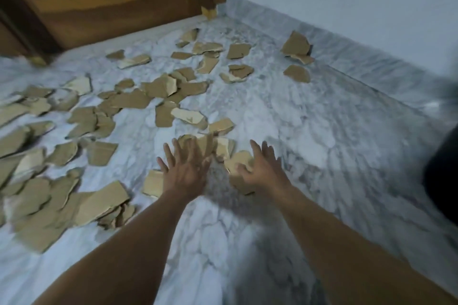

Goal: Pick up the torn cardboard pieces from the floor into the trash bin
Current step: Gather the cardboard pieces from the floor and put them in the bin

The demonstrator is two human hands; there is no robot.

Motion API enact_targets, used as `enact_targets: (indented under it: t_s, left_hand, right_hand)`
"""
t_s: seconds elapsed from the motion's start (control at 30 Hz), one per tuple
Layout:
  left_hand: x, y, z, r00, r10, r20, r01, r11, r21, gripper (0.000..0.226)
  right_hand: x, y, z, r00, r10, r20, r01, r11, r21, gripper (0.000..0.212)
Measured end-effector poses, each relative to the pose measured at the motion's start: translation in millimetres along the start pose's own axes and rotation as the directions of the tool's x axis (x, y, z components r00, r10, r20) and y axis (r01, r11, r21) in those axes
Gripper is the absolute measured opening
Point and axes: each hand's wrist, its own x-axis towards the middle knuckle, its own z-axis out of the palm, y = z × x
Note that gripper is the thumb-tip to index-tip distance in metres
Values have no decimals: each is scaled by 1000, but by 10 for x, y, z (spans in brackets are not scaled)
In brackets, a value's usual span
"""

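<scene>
With the left hand [186, 171] and right hand [264, 168] each in a wide, empty grip, rake the near cardboard pieces [224, 147] together on the floor [309, 131], then scoop.

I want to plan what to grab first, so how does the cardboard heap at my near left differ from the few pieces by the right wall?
The near-left heap is many pieces overlapping in layers; the wall group is only a few pieces, one lying apart. The near-left heap lies close beside your left hand; the wall group lies well beyond your right hand. Both are torn brown cardboard on the marble floor.
</scene>
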Motion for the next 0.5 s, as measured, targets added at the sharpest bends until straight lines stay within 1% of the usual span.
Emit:
enact_targets:
  t_s: [0.07,0.17,0.23,0.3,0.33,0.43,0.5]
  left_hand:
    - [11,-234,103,998,-57,-20,58,998,9,77]
    - [136,-546,188,983,-152,-102,154,988,10,86]
    - [306,-690,187,974,-175,-145,175,984,-15,89]
    - [513,-798,155,976,-164,-145,158,986,-55,89]
    - [604,-852,123,980,-144,-140,136,988,-67,89]
    - [827,-977,27,993,-67,-94,61,996,-67,89]
    - [948,-1052,-30,995,-68,-71,64,996,-68,96]
  right_hand:
    - [166,-82,289,1000,-18,13,19,999,-50,90]
    - [452,-224,528,996,-58,-66,42,975,-217,93]
    - [699,-344,579,992,-82,-100,52,962,-269,100]
    - [974,-472,590,990,-117,-82,88,951,-296,108]
    - [1100,-538,591,991,-124,-57,101,946,-307,108]
    - [1353,-704,589,994,-114,6,109,940,-323,96]
    - [1485,-817,620,989,-142,-30,125,939,-320,89]
